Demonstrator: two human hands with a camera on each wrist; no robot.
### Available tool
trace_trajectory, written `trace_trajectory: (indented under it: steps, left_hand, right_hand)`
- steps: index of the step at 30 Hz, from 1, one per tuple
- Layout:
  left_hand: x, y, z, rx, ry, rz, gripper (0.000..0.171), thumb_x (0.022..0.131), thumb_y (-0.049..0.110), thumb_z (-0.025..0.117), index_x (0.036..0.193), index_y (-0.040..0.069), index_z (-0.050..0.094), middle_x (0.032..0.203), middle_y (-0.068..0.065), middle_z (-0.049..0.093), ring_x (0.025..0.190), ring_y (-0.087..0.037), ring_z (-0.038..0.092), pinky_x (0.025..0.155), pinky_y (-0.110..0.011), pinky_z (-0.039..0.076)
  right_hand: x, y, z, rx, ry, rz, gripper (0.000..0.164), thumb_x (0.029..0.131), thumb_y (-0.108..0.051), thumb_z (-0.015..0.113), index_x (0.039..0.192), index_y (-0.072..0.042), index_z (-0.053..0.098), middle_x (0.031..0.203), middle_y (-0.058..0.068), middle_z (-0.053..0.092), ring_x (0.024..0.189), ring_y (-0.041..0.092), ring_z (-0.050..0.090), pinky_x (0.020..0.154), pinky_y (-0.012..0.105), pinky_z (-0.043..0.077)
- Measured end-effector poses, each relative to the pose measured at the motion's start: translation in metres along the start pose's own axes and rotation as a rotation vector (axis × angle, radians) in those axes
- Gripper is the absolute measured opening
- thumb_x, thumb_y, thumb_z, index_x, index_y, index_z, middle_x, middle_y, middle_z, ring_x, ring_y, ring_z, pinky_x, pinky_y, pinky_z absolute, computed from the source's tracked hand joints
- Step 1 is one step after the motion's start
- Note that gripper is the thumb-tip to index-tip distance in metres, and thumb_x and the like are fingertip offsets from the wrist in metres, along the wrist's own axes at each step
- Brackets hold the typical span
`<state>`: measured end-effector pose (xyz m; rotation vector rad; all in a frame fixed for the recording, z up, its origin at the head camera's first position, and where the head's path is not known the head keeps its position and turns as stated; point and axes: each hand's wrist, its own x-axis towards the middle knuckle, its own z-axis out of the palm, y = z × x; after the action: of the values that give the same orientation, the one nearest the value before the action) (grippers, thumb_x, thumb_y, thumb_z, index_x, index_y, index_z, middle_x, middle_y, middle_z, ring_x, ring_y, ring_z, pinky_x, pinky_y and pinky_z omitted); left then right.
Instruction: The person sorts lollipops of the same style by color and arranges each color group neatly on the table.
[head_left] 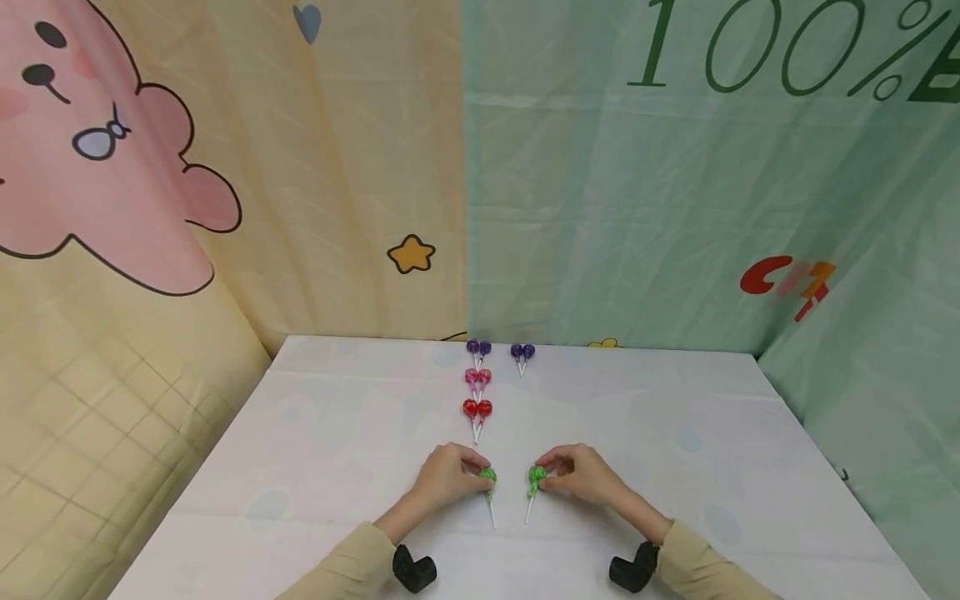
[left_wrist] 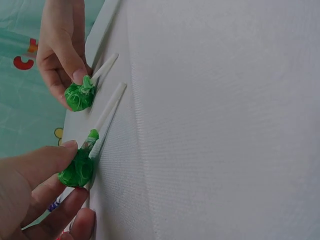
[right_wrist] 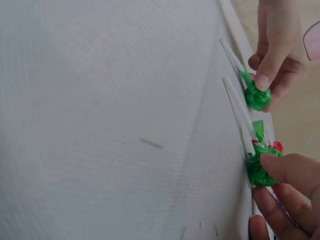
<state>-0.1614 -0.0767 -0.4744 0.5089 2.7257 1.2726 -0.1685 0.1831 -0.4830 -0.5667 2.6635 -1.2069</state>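
Observation:
My left hand pinches the head of a green-wrapped lollipop between thumb and fingers, its white stick pointing toward me. Across a small gap, my right hand pinches a second green lollipop the same way, its stick also toward me. Both lollipops are at the table surface or just over it; which, I cannot tell. Beyond the left hand, a column of paired lollipops runs away from me: red ones, pink ones and purple ones. Another purple pair lies to the right of the column's far end.
The white-covered table reaches back to a yellow and green curtain. A black wrist strap piece sits by the left sleeve and another black piece by the right sleeve.

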Motion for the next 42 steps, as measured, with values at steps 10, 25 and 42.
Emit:
trace_trajectory:
  steps: [10, 25, 42]
  left_hand:
    - [0.000, 0.000, 0.007, 0.023, 0.038, -0.009, 0.021, 0.069, 0.019, 0.085, 0.086, 0.010, 0.077, 0.072, 0.004, 0.070, 0.055, 0.000, 0.050, 0.051, -0.019, 0.040]
    - [0.002, 0.007, 0.007, 0.031, 0.050, -0.025, 0.019, 0.068, 0.015, 0.086, 0.083, 0.008, 0.076, 0.069, 0.004, 0.070, 0.057, 0.002, 0.052, 0.055, -0.018, 0.042]
    - [-0.006, 0.005, 0.015, 0.085, 0.148, -0.021, 0.022, 0.068, 0.018, 0.086, 0.086, 0.010, 0.077, 0.076, 0.001, 0.073, 0.061, -0.001, 0.051, 0.054, -0.019, 0.037]
  right_hand:
    - [-0.004, 0.003, 0.003, 0.013, 0.031, 0.025, 0.024, 0.076, -0.019, 0.080, 0.098, -0.011, 0.074, 0.080, -0.003, 0.064, 0.067, 0.003, 0.046, 0.059, 0.019, 0.038]
    - [0.004, 0.005, -0.010, 0.019, -0.064, -0.049, 0.024, 0.076, -0.021, 0.080, 0.097, -0.010, 0.074, 0.079, -0.004, 0.068, 0.065, -0.002, 0.050, 0.057, 0.019, 0.042]
    - [-0.001, 0.005, -0.001, 0.006, 0.003, -0.003, 0.021, 0.076, -0.023, 0.080, 0.096, -0.016, 0.075, 0.083, -0.005, 0.067, 0.071, 0.001, 0.050, 0.063, 0.019, 0.042]
